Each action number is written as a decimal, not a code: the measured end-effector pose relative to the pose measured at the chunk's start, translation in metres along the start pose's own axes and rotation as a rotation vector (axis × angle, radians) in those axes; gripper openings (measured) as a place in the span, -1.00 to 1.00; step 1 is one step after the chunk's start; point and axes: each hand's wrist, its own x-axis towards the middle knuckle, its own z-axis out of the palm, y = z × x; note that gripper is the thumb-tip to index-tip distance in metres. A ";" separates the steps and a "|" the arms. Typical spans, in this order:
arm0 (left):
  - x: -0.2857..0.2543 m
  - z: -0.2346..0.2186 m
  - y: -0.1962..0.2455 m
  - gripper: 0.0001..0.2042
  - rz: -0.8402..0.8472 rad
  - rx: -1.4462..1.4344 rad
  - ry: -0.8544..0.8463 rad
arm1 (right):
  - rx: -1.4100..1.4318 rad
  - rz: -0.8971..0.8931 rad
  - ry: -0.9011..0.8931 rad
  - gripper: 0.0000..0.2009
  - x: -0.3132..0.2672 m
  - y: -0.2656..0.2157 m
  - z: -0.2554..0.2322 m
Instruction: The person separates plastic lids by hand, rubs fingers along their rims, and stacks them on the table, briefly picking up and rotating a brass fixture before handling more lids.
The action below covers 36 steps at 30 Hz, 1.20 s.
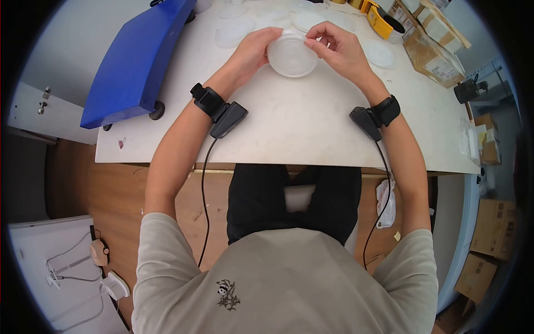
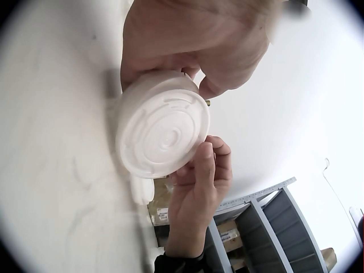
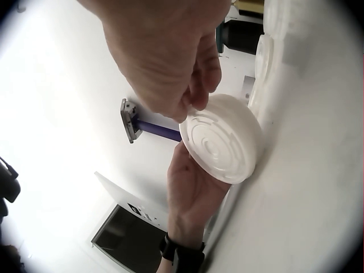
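A round, translucent white plastic food container (image 1: 292,58) is tilted up on the table, its lid (image 2: 168,134) with raised rings facing the person. My left hand (image 1: 251,54) grips the container's left side, thumb along the rim. On the opposite side, my right hand (image 1: 340,51) pinches the lid's edge between thumb and index finger, its other fingers curled. The right wrist view shows the container wall (image 3: 242,122) behind the lid, close over the tabletop. Most of the left fingers are hidden behind the container.
Several clear round lids or containers (image 1: 380,54) lie across the back of the white table (image 1: 267,133). A large blue stand (image 1: 139,61) occupies the left side. Cardboard boxes (image 1: 431,55) and a yellow tape dispenser (image 1: 384,23) stand at the back right. Cables hang from both wrist cameras.
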 end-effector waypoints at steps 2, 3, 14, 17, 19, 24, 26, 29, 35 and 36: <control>-0.001 0.003 0.002 -0.62 -0.004 0.007 0.001 | -0.032 -0.018 0.038 -0.85 0.001 -0.001 -0.001; -0.002 0.004 0.003 -0.62 -0.011 0.012 0.008 | -0.031 -0.018 0.039 -0.85 0.000 -0.002 -0.001; -0.003 0.006 0.005 -0.59 -0.015 0.031 -0.009 | -0.082 -0.160 0.018 -0.89 -0.001 -0.010 -0.004; -0.003 0.006 0.003 -0.59 -0.012 0.020 -0.026 | -0.093 -0.181 0.029 -0.89 -0.001 -0.009 -0.002; -0.002 0.004 0.001 -0.59 -0.007 0.017 -0.034 | -0.113 -0.203 0.049 -0.88 0.000 -0.009 -0.001; -0.002 0.005 0.000 -0.60 -0.012 0.046 -0.036 | -0.136 -0.202 0.073 -0.88 0.000 -0.009 -0.001; -0.002 0.006 0.002 -0.60 -0.012 0.052 -0.047 | -0.145 -0.213 0.076 -0.88 -0.001 -0.009 -0.001; -0.005 0.008 0.002 -0.58 0.017 0.142 -0.067 | -0.161 -0.213 0.086 -0.88 0.000 -0.007 -0.001; -0.004 0.006 0.001 -0.51 0.030 0.186 -0.111 | -0.148 -0.183 0.087 -0.87 -0.001 -0.006 0.000; -0.005 0.006 0.000 -0.51 0.023 0.168 -0.109 | -0.149 -0.185 0.088 -0.87 -0.001 -0.006 0.000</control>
